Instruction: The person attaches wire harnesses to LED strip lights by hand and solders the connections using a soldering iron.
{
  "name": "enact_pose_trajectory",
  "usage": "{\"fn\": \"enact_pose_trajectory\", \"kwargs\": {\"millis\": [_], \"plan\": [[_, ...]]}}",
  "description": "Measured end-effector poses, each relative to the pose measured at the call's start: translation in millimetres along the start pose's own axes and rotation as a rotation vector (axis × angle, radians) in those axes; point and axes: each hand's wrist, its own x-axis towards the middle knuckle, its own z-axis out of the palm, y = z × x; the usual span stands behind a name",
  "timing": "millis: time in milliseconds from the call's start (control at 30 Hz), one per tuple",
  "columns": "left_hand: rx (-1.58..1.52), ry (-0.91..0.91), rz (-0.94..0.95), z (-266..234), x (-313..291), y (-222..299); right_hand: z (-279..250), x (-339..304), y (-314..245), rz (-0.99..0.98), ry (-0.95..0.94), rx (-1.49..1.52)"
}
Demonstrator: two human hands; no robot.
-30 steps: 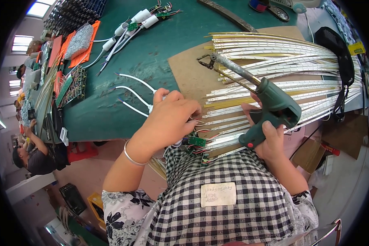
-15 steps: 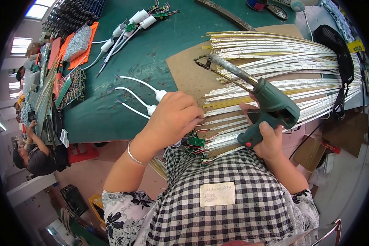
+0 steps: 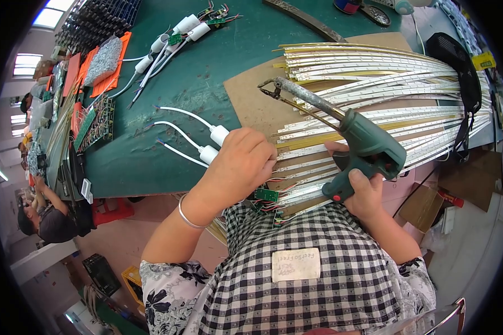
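Note:
My right hand (image 3: 366, 192) is wrapped round the handle of a green soldering gun (image 3: 371, 142), its metal tip pointing up and left over the strips. Fingers closed, my left hand (image 3: 241, 159) is at the left ends of white LED strips (image 3: 313, 149); whatever they pinch is hidden behind the knuckles. Just below those fingers, a small green circuit board (image 3: 266, 195) with red and white wires lies by the nearest strips. White cylindrical caps with white cables (image 3: 208, 154) stick out to the left of that hand, one cap partly covered by it.
A brown cardboard sheet (image 3: 245, 97) lies under the strips on the green table mat (image 3: 167, 89). At the back left are more wired white caps (image 3: 185, 23) and an orange tray (image 3: 117, 64). A black mesh strap (image 3: 452, 58) crosses the strips at right. A person (image 3: 53, 215) sits far left.
The soldering gun and my right hand have shifted very slightly left. My left hand has barely moved, and the white caps beside it have tilted or slid a little.

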Motion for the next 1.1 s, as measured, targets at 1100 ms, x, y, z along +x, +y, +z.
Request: {"fn": "enact_pose_trajectory", "kwargs": {"millis": [1100], "plan": [[0.086, 0.089, -0.131, 11.6, -4.2, 2.9, -51.7, -68.1, -21.1, 0.058, -0.169, -0.862]]}}
